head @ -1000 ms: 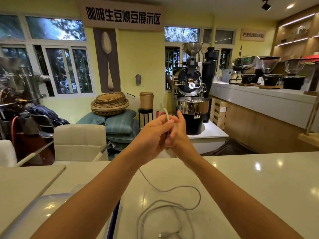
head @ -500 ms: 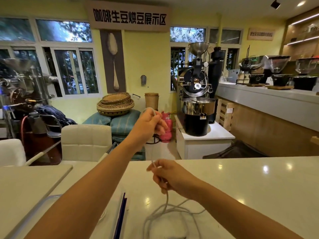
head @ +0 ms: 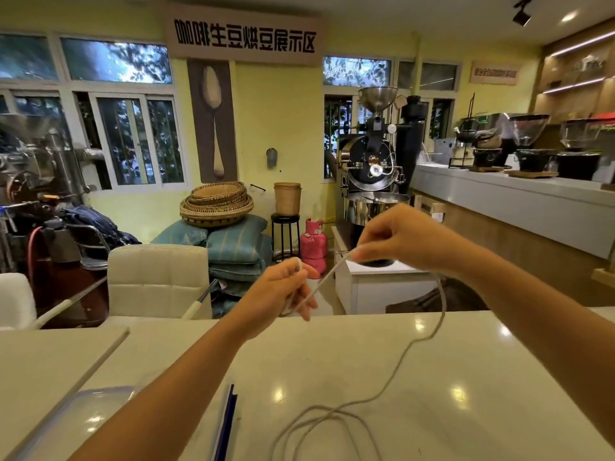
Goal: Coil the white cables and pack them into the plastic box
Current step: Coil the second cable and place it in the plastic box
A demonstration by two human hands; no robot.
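Note:
A thin white cable [head: 420, 340] runs taut between my two raised hands. From the right one it hangs down and ends in loose loops on the white counter [head: 466, 377]. My left hand [head: 279, 291] pinches one end of it above the counter's far edge. My right hand [head: 402, 239], higher and to the right, grips the cable between thumb and fingers. The clear plastic box [head: 76, 420] with a blue clip lies at the lower left, partly hidden by my left forearm.
A second white tabletop [head: 40, 361] adjoins the counter on the left. Pale padded chairs [head: 156, 281] stand behind it. Beyond are a coffee roaster [head: 372, 168], a pink gas cylinder [head: 313, 242], stacked cushions and baskets, and a long bar [head: 519, 201] with grinders.
My right hand has risen from the counter up and to the right, drawing the cable taut. My left hand has dropped lower. A second ago both hands were together.

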